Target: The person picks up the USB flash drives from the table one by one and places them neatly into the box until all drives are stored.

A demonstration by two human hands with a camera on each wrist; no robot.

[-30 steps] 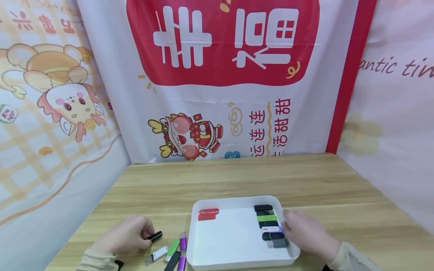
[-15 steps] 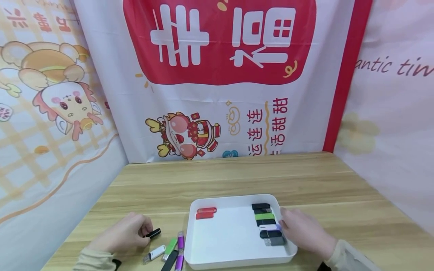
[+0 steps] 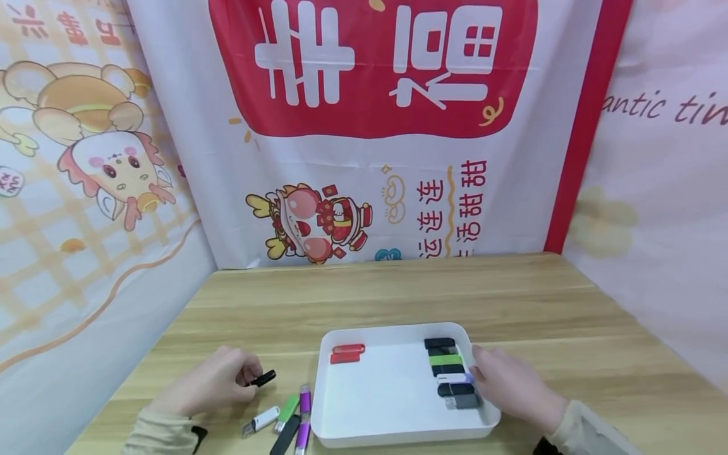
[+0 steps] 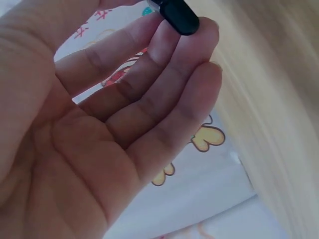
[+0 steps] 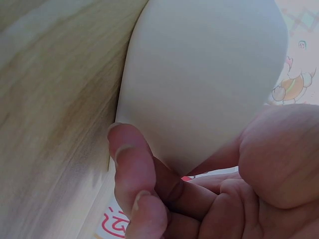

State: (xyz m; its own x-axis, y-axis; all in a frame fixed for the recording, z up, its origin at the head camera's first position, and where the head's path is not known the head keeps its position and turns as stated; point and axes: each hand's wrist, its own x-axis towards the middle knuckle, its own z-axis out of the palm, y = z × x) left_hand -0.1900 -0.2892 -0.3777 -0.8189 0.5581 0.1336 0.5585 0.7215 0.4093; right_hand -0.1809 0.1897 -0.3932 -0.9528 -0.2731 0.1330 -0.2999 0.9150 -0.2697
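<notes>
My left hand [image 3: 218, 382] pinches a small black USB stick [image 3: 264, 378] to the left of the tray. In the left wrist view the stick's rounded end [image 4: 180, 16] shows against the fingertips; the thumb tip is out of frame. With my right hand [image 3: 514, 382] I grip the right wall of a white tray [image 3: 392, 404]. The right wrist view has my fingers against the outer side of the tray wall [image 5: 199, 64]. Two red USB sticks [image 3: 345, 357] lie at the tray's back left. Several black, green, white and grey sticks [image 3: 446, 360] form a column along its right side.
Beside the tray's left wall lie loose USB sticks: a white one [image 3: 261, 421], a green one [image 3: 288, 411], a black one [image 3: 284, 436] and purple ones [image 3: 304, 401]. The wooden table [image 3: 387, 291] ends at a printed cloth backdrop [image 3: 341, 151].
My left hand has shifted slightly away from the loose sticks, still pinching the black USB stick. The right hand stays at the tray's wall. The head view has shifted a little.
</notes>
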